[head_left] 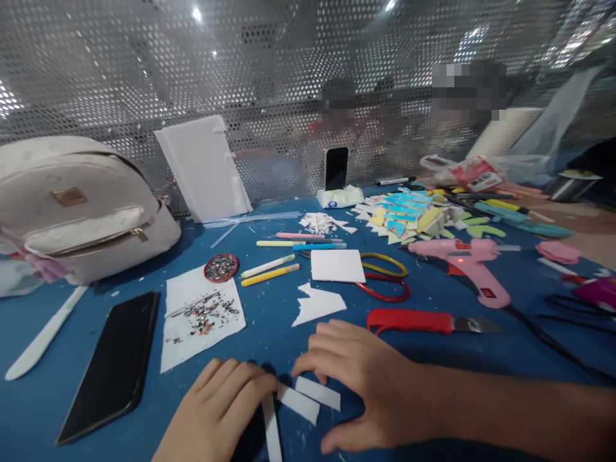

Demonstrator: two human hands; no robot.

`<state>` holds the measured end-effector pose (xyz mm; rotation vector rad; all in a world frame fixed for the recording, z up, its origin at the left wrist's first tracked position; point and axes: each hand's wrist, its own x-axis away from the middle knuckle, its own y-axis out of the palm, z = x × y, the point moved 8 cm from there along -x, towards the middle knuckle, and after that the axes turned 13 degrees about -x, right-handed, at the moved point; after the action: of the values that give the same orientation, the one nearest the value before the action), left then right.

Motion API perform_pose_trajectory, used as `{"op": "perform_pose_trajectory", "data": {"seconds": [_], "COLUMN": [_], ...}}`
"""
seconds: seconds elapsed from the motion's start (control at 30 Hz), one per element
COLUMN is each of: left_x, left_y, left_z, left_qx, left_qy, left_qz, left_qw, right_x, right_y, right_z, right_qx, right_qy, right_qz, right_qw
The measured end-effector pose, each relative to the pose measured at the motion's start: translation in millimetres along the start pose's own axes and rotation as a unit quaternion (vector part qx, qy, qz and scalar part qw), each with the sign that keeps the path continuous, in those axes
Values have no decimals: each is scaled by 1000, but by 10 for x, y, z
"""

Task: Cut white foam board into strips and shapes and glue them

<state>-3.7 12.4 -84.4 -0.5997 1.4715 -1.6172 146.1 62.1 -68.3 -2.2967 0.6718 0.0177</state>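
Note:
Three narrow white foam-board-like strips lie at the front of the blue table. My left hand [226, 401] rests palm down with bent fingers, its index fingertip touching the end of one strip [299, 404]. Another strip [272, 433] runs from beneath that fingertip toward the bottom edge; the left thumb is hidden. My right hand [359, 375] arches over the third strip [318, 393], thumb spread well away from the fingers, gripping nothing. Just beyond it lie a jagged white offcut [320, 305] and a red-handled knife [409, 321], its blade pointing right.
A white rectangle [337, 265] covers part of the scissors [391, 290]. Left are a black phone [113, 366], glittery bits on white paper [171, 346], and a backpack [106, 244]. A pink glue gun [481, 269] trails its cord at right; markers [272, 274] and colourful scraps [404, 212] lie behind.

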Motion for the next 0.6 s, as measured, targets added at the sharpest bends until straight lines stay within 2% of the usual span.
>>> {"op": "perform_pose_trajectory", "data": {"seconds": [0.2, 0.37, 0.47, 0.6], "left_x": [-28, -67, -83, -81], "left_y": [-3, -50, -44, -30], "left_z": [24, 91, 112, 102], "left_qx": [-10, -26, -41, -43], "left_qy": [1, -2, -6, -12], "left_qz": [21, 53, 52, 45], "left_qw": [1000, 998, 998, 998], "right_x": [2, 8, 8, 0], "right_y": [-3, 68, 112, 99], "right_z": [3, -20, -17, -9], "right_qx": [-12, -24, -36, -37], "right_qy": [4, -34, -42, -43], "right_qz": [14, -26, -48, -43], "right_qw": [1000, 999, 997, 997]}}
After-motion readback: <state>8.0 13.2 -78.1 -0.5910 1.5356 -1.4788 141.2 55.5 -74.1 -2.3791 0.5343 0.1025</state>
